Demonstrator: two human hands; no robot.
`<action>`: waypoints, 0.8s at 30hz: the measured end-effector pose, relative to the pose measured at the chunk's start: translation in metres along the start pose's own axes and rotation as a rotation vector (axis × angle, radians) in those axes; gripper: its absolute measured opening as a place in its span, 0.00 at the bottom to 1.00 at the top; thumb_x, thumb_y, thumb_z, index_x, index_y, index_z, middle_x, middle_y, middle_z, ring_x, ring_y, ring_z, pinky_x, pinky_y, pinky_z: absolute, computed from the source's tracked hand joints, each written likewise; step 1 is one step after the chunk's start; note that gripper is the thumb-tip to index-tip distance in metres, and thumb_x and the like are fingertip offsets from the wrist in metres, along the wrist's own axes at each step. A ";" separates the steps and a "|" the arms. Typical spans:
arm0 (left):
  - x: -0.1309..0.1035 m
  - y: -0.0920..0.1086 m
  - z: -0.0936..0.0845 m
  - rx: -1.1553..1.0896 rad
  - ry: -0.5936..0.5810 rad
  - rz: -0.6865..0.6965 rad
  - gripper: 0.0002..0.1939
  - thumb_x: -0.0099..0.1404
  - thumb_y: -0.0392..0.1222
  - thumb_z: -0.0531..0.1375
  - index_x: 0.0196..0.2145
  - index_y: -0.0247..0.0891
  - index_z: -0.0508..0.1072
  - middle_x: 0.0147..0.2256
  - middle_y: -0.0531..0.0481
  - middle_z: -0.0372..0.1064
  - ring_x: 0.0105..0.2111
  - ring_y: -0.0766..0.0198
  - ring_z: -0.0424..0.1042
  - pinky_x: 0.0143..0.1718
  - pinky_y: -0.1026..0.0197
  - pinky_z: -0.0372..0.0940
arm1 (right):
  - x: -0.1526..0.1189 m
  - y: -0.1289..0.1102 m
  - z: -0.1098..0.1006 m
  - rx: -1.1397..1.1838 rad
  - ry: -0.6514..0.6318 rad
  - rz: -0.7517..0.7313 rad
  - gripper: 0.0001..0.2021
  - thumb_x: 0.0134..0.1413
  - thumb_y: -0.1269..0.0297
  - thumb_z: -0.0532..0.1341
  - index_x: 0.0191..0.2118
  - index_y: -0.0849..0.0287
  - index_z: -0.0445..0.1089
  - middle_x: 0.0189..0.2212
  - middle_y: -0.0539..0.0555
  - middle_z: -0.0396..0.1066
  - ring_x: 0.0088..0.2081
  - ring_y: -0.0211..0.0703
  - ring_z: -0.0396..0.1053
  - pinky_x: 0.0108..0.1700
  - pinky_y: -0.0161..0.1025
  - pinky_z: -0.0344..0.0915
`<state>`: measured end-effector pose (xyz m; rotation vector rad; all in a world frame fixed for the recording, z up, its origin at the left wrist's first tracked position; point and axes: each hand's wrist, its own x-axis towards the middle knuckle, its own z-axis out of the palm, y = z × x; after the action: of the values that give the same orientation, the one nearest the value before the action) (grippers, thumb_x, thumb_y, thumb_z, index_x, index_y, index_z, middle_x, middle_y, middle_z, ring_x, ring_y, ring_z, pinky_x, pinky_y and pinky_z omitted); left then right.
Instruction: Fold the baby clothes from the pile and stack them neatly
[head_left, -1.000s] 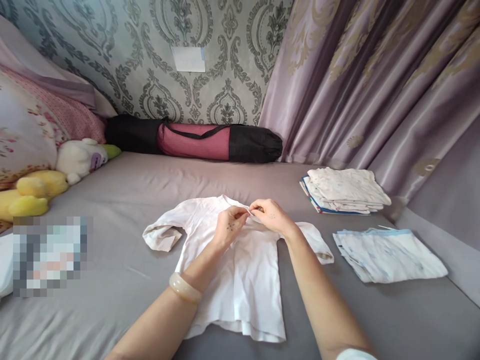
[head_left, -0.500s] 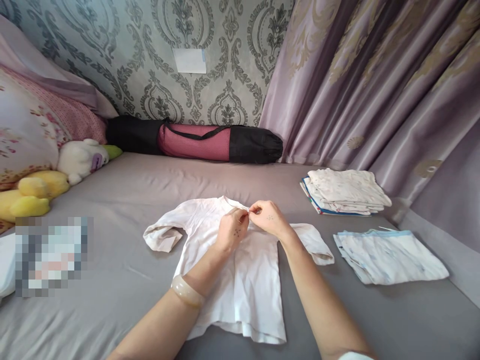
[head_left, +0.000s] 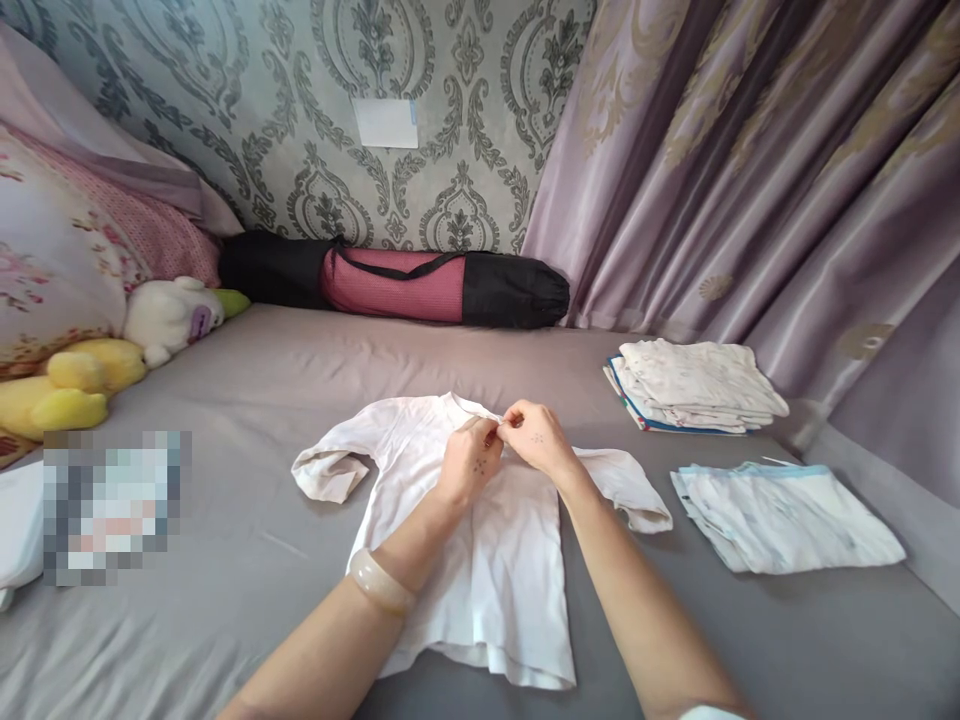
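A small white long-sleeved shirt [head_left: 480, 590] lies spread on the grey bed sheet [head_left: 225, 520], its neck toward the wall and its hem toward me. My left hand [head_left: 471, 462] pinches the fabric near the right side of the collar. Right beside it, my right hand [head_left: 534, 438] is closed on the same edge, fingertips almost touching those of the left. The small spot between the fingertips is hidden. Both sleeves bend outward, and my right forearm crosses over the right one. A pale bangle [head_left: 381, 582] circles my left wrist.
Folded clothes [head_left: 701, 385] form a stack at the back right, with a folded light-blue and white garment [head_left: 787, 515] nearer. A black and pink rolled bag [head_left: 394, 285] lies along the wall. Plush toys [head_left: 82, 385] and a floral pillow [head_left: 52, 260] sit left, near a blurred item [head_left: 124, 505].
The view has shifted slightly, so everything sits a little further right. Both hands stay pinched at the shirt's collar with barely any movement.
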<state>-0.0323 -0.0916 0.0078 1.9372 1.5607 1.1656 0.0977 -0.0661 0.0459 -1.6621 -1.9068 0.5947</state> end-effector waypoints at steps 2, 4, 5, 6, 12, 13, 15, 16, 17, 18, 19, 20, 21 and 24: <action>0.000 0.001 0.000 -0.020 -0.002 -0.006 0.08 0.58 0.30 0.56 0.32 0.35 0.75 0.29 0.50 0.72 0.30 0.66 0.69 0.35 0.65 0.61 | 0.003 0.005 0.002 0.053 -0.005 0.014 0.04 0.41 0.65 0.59 0.26 0.57 0.71 0.24 0.50 0.74 0.29 0.40 0.70 0.33 0.34 0.60; 0.001 0.002 -0.001 -0.053 -0.002 -0.038 0.08 0.58 0.30 0.57 0.32 0.35 0.75 0.30 0.49 0.73 0.31 0.65 0.70 0.36 0.65 0.62 | 0.006 0.011 0.004 0.129 -0.023 0.026 0.04 0.41 0.66 0.60 0.26 0.57 0.71 0.24 0.50 0.74 0.29 0.40 0.70 0.32 0.33 0.61; 0.001 0.003 -0.001 -0.085 -0.010 -0.068 0.07 0.58 0.31 0.57 0.31 0.35 0.75 0.30 0.49 0.73 0.31 0.65 0.71 0.36 0.65 0.62 | 0.007 0.014 0.004 0.169 -0.037 0.026 0.04 0.41 0.67 0.60 0.27 0.58 0.71 0.25 0.50 0.74 0.30 0.40 0.71 0.32 0.33 0.62; 0.002 0.004 -0.002 -0.130 -0.027 -0.107 0.06 0.58 0.32 0.57 0.31 0.35 0.75 0.30 0.49 0.73 0.31 0.65 0.71 0.35 0.65 0.62 | 0.008 0.017 0.004 0.205 -0.049 0.024 0.05 0.41 0.67 0.60 0.29 0.58 0.71 0.25 0.50 0.74 0.30 0.40 0.71 0.33 0.33 0.63; 0.003 0.002 -0.003 -0.290 -0.053 -0.152 0.07 0.61 0.39 0.57 0.31 0.35 0.74 0.27 0.49 0.72 0.28 0.65 0.71 0.32 0.65 0.62 | 0.012 0.027 0.001 0.317 -0.119 0.023 0.11 0.42 0.70 0.60 0.36 0.59 0.71 0.30 0.52 0.75 0.32 0.39 0.73 0.35 0.33 0.66; 0.003 0.001 -0.003 -0.264 -0.037 -0.108 0.07 0.60 0.39 0.57 0.30 0.35 0.74 0.28 0.49 0.72 0.29 0.65 0.70 0.32 0.65 0.61 | 0.012 0.028 0.002 0.317 -0.117 0.025 0.11 0.42 0.70 0.60 0.36 0.59 0.71 0.30 0.52 0.75 0.32 0.39 0.73 0.35 0.33 0.66; 0.003 0.001 -0.002 -0.223 -0.017 -0.042 0.06 0.59 0.37 0.57 0.30 0.36 0.74 0.29 0.49 0.71 0.30 0.65 0.68 0.33 0.65 0.61 | 0.014 0.031 0.005 0.311 -0.105 0.026 0.10 0.41 0.71 0.60 0.35 0.59 0.70 0.29 0.51 0.74 0.32 0.39 0.72 0.35 0.34 0.65; 0.003 0.002 -0.002 -0.225 -0.016 -0.038 0.06 0.59 0.36 0.56 0.30 0.36 0.74 0.29 0.49 0.70 0.29 0.66 0.68 0.33 0.65 0.60 | 0.014 0.032 0.006 0.313 -0.103 0.022 0.10 0.41 0.71 0.60 0.35 0.59 0.70 0.29 0.51 0.74 0.32 0.39 0.71 0.35 0.34 0.65; 0.003 0.003 -0.003 -0.247 -0.024 -0.060 0.06 0.58 0.36 0.56 0.30 0.36 0.73 0.28 0.50 0.69 0.28 0.67 0.67 0.32 0.65 0.60 | 0.014 0.032 0.007 0.319 -0.106 0.013 0.10 0.41 0.71 0.60 0.35 0.59 0.70 0.29 0.51 0.73 0.31 0.39 0.71 0.35 0.34 0.65; 0.003 0.004 -0.003 -0.289 -0.043 -0.104 0.05 0.58 0.36 0.56 0.29 0.36 0.73 0.27 0.51 0.69 0.27 0.67 0.66 0.30 0.66 0.59 | 0.014 0.033 0.008 0.327 -0.115 0.000 0.11 0.41 0.70 0.60 0.35 0.59 0.70 0.28 0.50 0.73 0.31 0.38 0.70 0.34 0.34 0.64; 0.004 0.006 -0.004 -0.349 -0.067 -0.165 0.05 0.57 0.37 0.57 0.29 0.35 0.73 0.25 0.52 0.68 0.25 0.68 0.65 0.28 0.66 0.58 | 0.013 0.032 0.008 0.336 -0.127 -0.016 0.11 0.41 0.70 0.60 0.36 0.59 0.69 0.28 0.49 0.72 0.30 0.38 0.69 0.34 0.33 0.64; 0.005 0.007 -0.006 -0.422 -0.092 -0.235 0.05 0.57 0.38 0.57 0.28 0.35 0.72 0.23 0.52 0.67 0.24 0.68 0.65 0.27 0.66 0.57 | 0.012 0.031 0.007 0.342 -0.142 -0.034 0.11 0.41 0.69 0.60 0.36 0.59 0.69 0.28 0.48 0.71 0.29 0.37 0.68 0.33 0.33 0.63; 0.006 0.008 -0.007 -0.502 -0.115 -0.306 0.06 0.56 0.40 0.59 0.27 0.35 0.71 0.21 0.53 0.65 0.22 0.69 0.63 0.25 0.66 0.56 | 0.010 0.029 0.005 0.346 -0.160 -0.053 0.11 0.42 0.69 0.60 0.37 0.59 0.68 0.27 0.47 0.70 0.28 0.36 0.66 0.32 0.33 0.62; 0.010 0.008 -0.012 -0.740 -0.171 -0.461 0.10 0.52 0.44 0.62 0.25 0.34 0.70 0.18 0.55 0.63 0.19 0.71 0.60 0.23 0.67 0.53 | 0.006 0.022 -0.005 0.353 -0.217 -0.128 0.10 0.45 0.67 0.59 0.37 0.58 0.66 0.27 0.45 0.66 0.26 0.33 0.61 0.30 0.32 0.59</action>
<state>-0.0361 -0.0873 0.0241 1.0932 1.1588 1.1157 0.1164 -0.0573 0.0361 -1.2851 -1.9032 1.0277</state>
